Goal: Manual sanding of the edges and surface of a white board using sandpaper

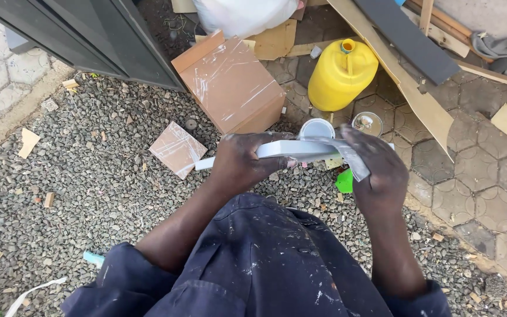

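Observation:
A flat white-grey board (291, 149) lies level in front of me, above my lap in dark blue paint-spattered overalls. My left hand (243, 161) grips the board from its left side, fingers wrapped over its edge. Pressed on the board's right end is my right hand (377, 170), which holds a grey folded sheet, like sandpaper (352, 158), against the surface. Both hands are dusted with pale grey powder.
A yellow jerrycan (341, 73) stands ahead on the paving. Near it sit a small white tub (316, 128) and an open tin (367, 122). A brown box wrapped in film (230, 82) and a smaller square panel (177, 148) lie on the gravel. Wood offcuts lean at upper right.

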